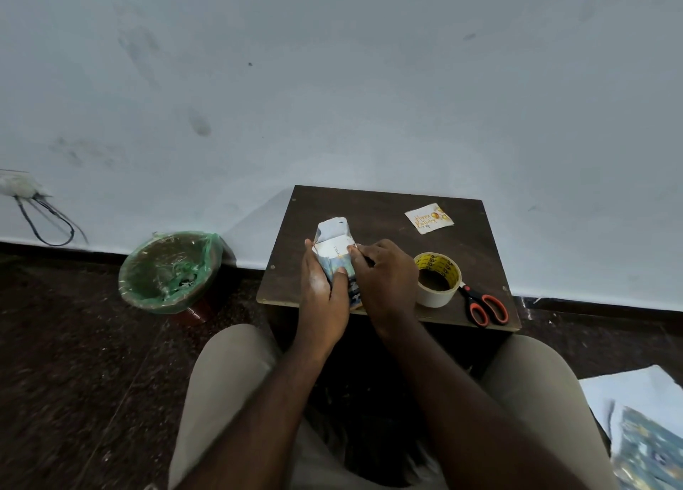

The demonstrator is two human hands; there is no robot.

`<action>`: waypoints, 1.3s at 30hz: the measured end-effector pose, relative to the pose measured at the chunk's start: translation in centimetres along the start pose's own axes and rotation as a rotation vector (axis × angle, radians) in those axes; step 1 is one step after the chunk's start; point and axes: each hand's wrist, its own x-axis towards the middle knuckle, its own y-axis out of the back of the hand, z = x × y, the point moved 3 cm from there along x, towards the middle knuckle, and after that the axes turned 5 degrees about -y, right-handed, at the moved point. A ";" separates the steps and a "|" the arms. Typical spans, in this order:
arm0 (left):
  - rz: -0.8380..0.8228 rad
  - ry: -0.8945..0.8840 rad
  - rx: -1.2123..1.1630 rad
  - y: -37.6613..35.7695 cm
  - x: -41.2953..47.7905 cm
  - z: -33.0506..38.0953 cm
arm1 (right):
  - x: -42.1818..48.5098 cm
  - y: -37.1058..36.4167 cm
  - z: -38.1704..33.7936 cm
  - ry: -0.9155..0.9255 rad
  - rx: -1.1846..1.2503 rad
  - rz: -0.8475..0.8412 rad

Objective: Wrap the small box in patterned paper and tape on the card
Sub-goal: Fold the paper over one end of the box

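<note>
The small box (pixel 333 250) is held over the near middle of the desk (pixel 369 208); whether it rests on the surface cannot be told. It is already sleeved in the patterned paper (pixel 338 267), whose far end is open, with a white flap standing up beyond the box. The wrapped body is gripped from the left by the left hand (pixel 319 286), fingers curled round it, while the paper's edge at the open end is pinched by the right hand (pixel 384 279); both hands are thus clamped on the parcel, close together. The step in hand is judged to be the folding-in of the end flaps. Next, those flaps must be creased flat and one hand freed for tape. The tape roll (pixel 438 279) and scissors (pixel 484 304) lie just right of the right hand, and the card (pixel 428 218) further back, unattached. Nothing is seen blocking that reach. On the floor a lined bin (pixel 170 271) stands to the left, and spare paper (pixel 643 445) lies at the lower right.
</note>
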 end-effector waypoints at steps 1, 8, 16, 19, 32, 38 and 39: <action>-0.004 -0.008 0.008 -0.1 0.0 0.0 | 0.0 0.0 0.0 -0.014 0.001 -0.009; -0.030 -0.111 0.095 -0.4 -0.2 0.1 | -0.7 1.1 -0.6 -0.045 0.173 0.069; -0.147 -0.218 0.169 -0.8 0.2 -2.7 | -0.8 0.7 -2.4 -0.025 0.001 -0.229; -0.141 -0.212 0.140 -0.8 0.1 -2.7 | -0.7 0.4 -2.4 -0.001 -0.018 -0.233; 0.021 -0.389 0.018 2.2 0.4 -0.6 | -0.4 1.8 -0.4 0.076 0.048 -0.265; 0.015 -0.265 -0.146 2.3 0.8 -1.3 | -1.3 1.8 0.2 0.083 0.071 -0.266; 0.024 -0.230 -0.159 2.2 0.8 -1.3 | -1.4 1.7 0.3 0.073 0.089 -0.251</action>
